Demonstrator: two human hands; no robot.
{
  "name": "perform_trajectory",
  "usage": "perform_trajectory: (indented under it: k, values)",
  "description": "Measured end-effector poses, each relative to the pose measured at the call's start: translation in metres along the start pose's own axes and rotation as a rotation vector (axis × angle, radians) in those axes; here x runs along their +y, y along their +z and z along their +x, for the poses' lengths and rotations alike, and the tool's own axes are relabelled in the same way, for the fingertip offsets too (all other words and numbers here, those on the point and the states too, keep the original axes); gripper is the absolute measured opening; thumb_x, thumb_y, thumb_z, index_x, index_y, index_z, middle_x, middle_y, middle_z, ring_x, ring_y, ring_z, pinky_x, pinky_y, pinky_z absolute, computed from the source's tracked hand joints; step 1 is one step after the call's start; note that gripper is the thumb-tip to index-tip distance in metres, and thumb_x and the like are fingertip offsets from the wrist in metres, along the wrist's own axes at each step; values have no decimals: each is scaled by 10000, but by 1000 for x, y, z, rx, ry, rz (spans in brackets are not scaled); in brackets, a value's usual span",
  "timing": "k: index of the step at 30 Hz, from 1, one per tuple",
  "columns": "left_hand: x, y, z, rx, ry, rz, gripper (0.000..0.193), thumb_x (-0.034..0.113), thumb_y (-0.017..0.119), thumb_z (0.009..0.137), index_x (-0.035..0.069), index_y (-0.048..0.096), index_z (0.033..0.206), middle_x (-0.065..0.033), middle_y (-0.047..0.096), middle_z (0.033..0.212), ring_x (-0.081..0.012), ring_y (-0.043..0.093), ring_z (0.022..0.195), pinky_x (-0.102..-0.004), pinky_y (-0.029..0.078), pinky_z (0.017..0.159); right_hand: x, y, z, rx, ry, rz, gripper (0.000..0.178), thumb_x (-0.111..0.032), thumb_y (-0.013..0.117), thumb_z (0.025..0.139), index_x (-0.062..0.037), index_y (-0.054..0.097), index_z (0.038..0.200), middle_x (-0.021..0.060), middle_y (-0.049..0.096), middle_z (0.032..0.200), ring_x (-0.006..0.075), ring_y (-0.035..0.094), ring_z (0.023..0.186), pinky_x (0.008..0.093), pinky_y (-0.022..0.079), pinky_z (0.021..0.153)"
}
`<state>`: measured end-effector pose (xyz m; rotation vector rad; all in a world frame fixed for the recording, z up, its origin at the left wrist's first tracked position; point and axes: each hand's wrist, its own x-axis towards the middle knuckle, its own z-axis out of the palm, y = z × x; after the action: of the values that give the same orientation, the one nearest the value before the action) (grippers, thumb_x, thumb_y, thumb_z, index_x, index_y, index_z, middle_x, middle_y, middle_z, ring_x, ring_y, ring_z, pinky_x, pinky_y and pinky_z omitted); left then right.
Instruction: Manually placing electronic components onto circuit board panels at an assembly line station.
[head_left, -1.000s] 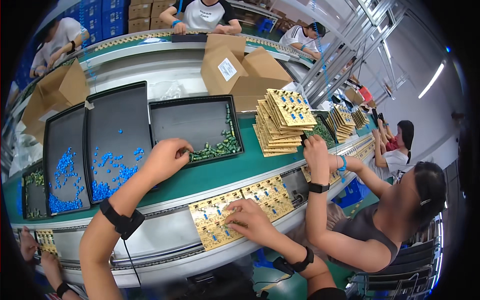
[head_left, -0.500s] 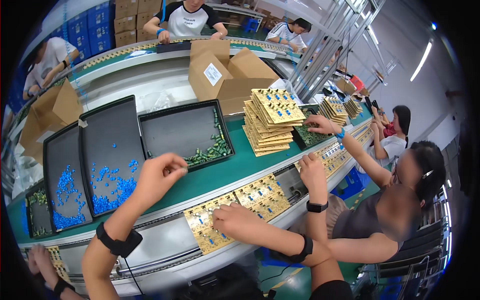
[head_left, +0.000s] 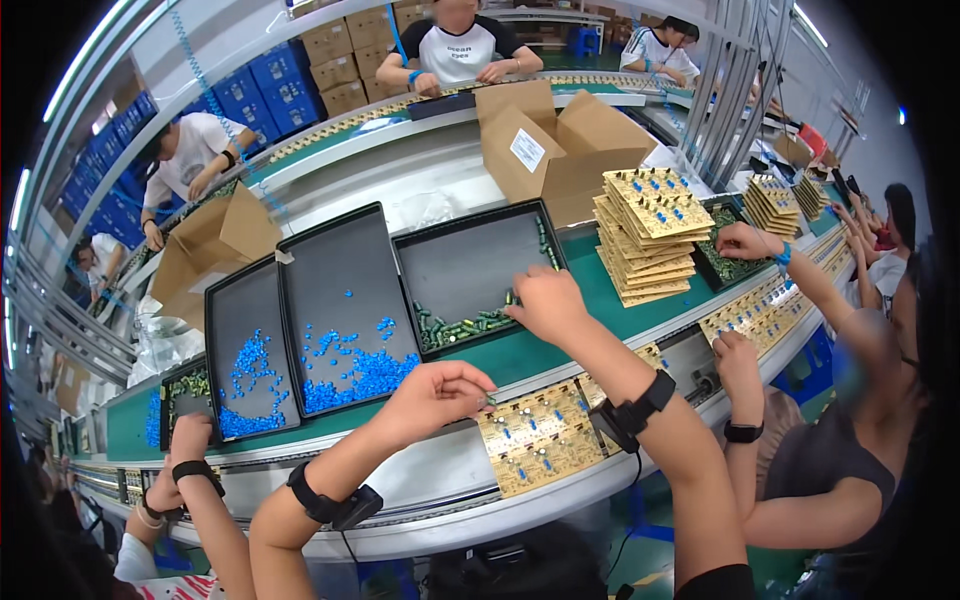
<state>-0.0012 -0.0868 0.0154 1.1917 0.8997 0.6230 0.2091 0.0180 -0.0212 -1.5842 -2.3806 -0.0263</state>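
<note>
My left hand (head_left: 435, 400) hovers at the left edge of a tan circuit board (head_left: 512, 462). Its thumb and fingers are pinched, with a small green component (head_left: 489, 399) showing at the tips. My right hand (head_left: 552, 305) reaches across to the black tray (head_left: 468, 243) of green cylindrical capacitors (head_left: 470, 329). Its fingers are bent and pressed together among the pieces at the tray's right side; what they grip is hidden. Small blue and green parts dot the circuit board, and a second board adjoins it, partly covered by my right wrist.
Two black trays hold loose blue components (head_left: 360, 372). A tall stack of boards (head_left: 650, 235) stands right of the capacitor tray. Open cardboard boxes (head_left: 540, 150) sit behind. Co-workers' hands reach in at right (head_left: 745, 242) and left (head_left: 190, 435).
My left hand has moved from the capacitor tray's front edge toward the board. My right hand has gone from above the boards into the tray. The view has swung left.
</note>
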Motion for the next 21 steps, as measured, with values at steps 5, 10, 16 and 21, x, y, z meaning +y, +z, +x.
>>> perform_trajectory:
  k: [5, 10, 16, 21]
  values:
    - [-12, 8, -1, -52, 74, 453, 83, 63, 659, 834, 44, 668, 914, -8, 677, 843, -76, 590, 733, -222, 449, 652, 0, 15, 12, -100, -11, 305, 248, -239, 755, 710, -76, 623, 843, 84, 625, 811, 285, 607, 805, 402, 478, 704]
    - [-30, 28, -4, -71, 287, 969, 92, 137, 698, 783, 98, 682, 865, -24, 623, 769, -201, 547, 734, -319, 446, 661, 0, 15, 11, -61, -10, 398, 196, -186, 736, 724, -63, 617, 820, 79, 622, 772, 276, 606, 791, 403, 480, 691]
    - [-43, 45, -6, -67, 205, 1068, 116, 197, 719, 757, 94, 670, 779, -40, 598, 765, -228, 556, 780, -350, 460, 675, -1, 25, 0, 139, -83, 487, 133, -139, 704, 748, -53, 613, 791, 86, 602, 746, 279, 598, 771, 393, 478, 693]
    - [-44, 50, -11, 30, 246, 1083, 125, 187, 725, 745, 85, 653, 745, -45, 582, 725, -234, 541, 749, -358, 448, 652, -4, 20, -6, 240, -75, 515, 108, -125, 685, 766, -52, 610, 789, 92, 592, 758, 288, 592, 771, 388, 477, 699]
